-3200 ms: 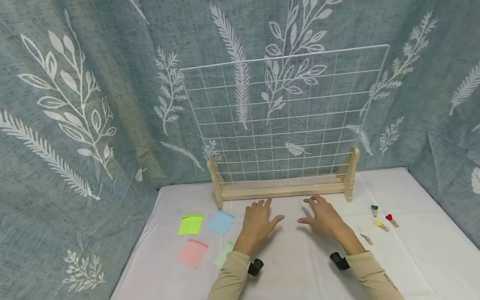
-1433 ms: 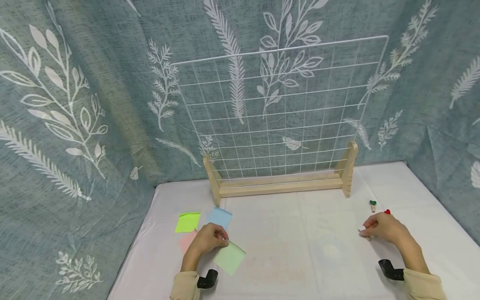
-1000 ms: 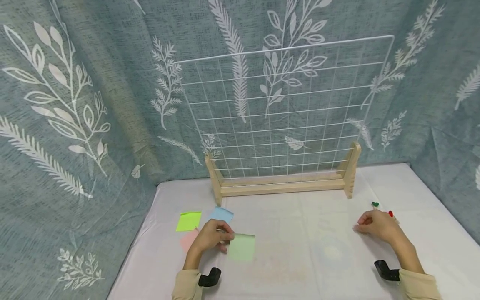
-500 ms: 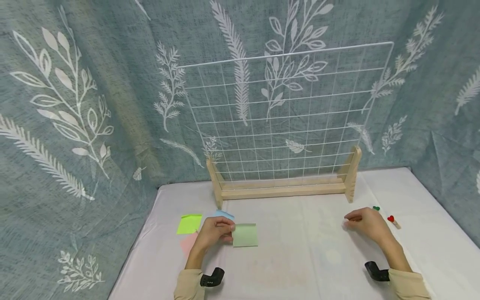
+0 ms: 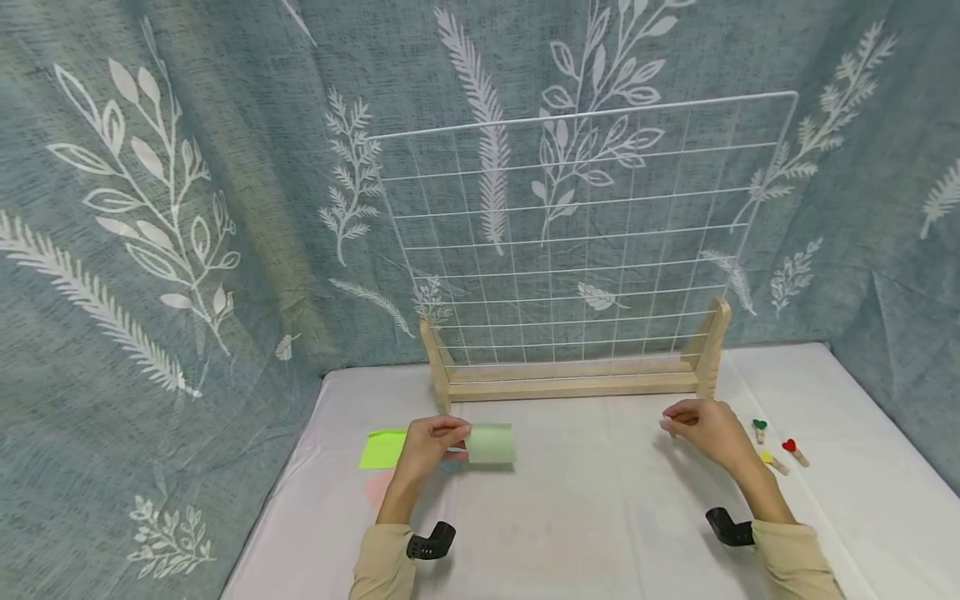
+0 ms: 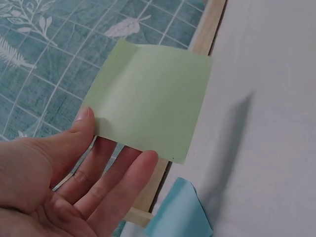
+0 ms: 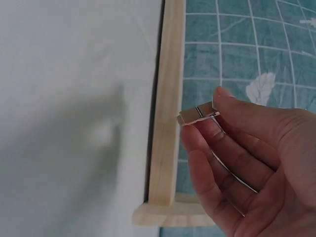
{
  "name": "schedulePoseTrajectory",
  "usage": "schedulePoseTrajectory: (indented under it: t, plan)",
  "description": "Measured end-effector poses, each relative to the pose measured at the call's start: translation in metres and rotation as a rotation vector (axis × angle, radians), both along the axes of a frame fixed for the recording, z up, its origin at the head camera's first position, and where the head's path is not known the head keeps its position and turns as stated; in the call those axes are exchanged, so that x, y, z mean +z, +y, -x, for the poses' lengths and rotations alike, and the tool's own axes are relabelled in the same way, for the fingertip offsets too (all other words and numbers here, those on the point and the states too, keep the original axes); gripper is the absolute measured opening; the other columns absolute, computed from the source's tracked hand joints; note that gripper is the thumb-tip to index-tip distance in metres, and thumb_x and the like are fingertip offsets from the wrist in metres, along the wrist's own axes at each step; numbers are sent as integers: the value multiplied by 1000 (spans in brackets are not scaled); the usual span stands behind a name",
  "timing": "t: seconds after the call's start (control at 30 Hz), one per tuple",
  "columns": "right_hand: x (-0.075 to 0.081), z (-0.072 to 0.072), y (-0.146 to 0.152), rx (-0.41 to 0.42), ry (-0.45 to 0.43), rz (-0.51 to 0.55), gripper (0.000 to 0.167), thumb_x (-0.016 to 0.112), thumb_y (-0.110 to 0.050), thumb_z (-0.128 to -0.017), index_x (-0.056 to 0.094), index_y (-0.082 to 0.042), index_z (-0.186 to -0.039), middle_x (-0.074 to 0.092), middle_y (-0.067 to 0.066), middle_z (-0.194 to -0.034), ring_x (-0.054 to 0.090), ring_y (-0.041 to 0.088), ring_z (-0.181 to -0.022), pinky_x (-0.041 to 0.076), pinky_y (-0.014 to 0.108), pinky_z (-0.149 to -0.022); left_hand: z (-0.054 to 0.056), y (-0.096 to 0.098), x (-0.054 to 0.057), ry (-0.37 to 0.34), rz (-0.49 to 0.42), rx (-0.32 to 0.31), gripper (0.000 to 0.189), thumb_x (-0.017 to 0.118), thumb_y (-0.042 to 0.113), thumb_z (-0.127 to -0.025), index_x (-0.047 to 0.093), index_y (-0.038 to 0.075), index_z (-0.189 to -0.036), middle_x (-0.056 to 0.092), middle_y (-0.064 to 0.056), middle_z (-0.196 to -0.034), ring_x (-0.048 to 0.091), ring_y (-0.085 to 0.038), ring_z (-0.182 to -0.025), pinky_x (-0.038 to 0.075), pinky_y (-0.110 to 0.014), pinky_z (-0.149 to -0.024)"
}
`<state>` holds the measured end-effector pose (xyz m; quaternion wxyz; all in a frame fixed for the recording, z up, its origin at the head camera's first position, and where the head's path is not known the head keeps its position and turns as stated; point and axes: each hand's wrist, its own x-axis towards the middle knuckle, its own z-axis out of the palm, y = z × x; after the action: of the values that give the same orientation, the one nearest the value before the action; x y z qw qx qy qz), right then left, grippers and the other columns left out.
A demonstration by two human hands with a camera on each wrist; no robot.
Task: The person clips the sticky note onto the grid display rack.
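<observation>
— Green note [image 5: 491, 443] first: where is it?

— I have it pinched at its edge between thumb and fingers of my left hand [image 5: 430, 442], lifted off the white table [image 5: 600, 517], in front of the wooden stand [image 5: 570, 385]. On the left wrist view the note [image 6: 148, 101] stands up flat from the fingers [image 6: 121, 177], with a blue note [image 6: 177, 212] lying below it.

— And the right?

— My right hand [image 5: 705, 425] is pinched on a small wooden clip [image 7: 197, 114], thumb on top, fingers under it, held up near the stand's right end. Both hands are well apart.

— What else is there?

— A wire grid [image 5: 585, 233] stands in the stand. A lime note [image 5: 382, 448] lies left of my left hand. Green [image 5: 760, 427], yellow [image 5: 771, 460] and red [image 5: 792, 450] clips lie just right of my right hand.
</observation>
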<state>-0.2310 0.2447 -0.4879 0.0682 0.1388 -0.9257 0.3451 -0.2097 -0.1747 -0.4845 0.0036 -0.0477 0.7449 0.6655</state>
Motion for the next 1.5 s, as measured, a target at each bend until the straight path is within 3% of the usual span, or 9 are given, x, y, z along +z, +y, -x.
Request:
schedulePoseTrajectory:
  t: [0.3,0.57,0.77,1.03,1.5]
  plan:
    - [8,10,-12,40,53,34,18,74,-11,-88,73,4,-97,73,6,-82,69,22,-75,59,32,-63,5,3,8,47,-64,5,15,68,-3,-89,68,-15,-98,69,-13,-79,66,-16,-68,65,-33,-68]
    - [20,17,-29,65,33,47,19,72,-13,-91,72,5,-100,73,6,-83,70,24,-78,61,40,-68,13,3,16,75,-14,-3,16,67,-2,-91,68,-15,-100,71,-12,-82,67,-16,-67,65,-38,-64]
    - [31,23,-44,94,75,33,15,72,-10,-90,73,3,-97,72,6,-81,69,23,-74,61,40,-66,16,4,25,79,-28,-8,18,69,-1,-90,68,-15,-101,70,-11,-80,65,-15,-65,64,-35,-58]
    - [42,31,-61,112,80,59,17,71,-9,-90,72,5,-99,72,10,-84,69,25,-76,61,40,-68,21,2,37,84,-88,10,18,66,-4,-90,66,-16,-105,69,-11,-77,67,-14,-61,64,-29,-64]
    - [73,45,-81,126,137,15,20,71,-13,-92,73,4,-103,73,16,-91,70,30,-81,62,44,-71,31,1,63,141,-20,47,18,67,-2,-91,69,-13,-105,72,-16,-86,69,-14,-66,65,-31,-68]
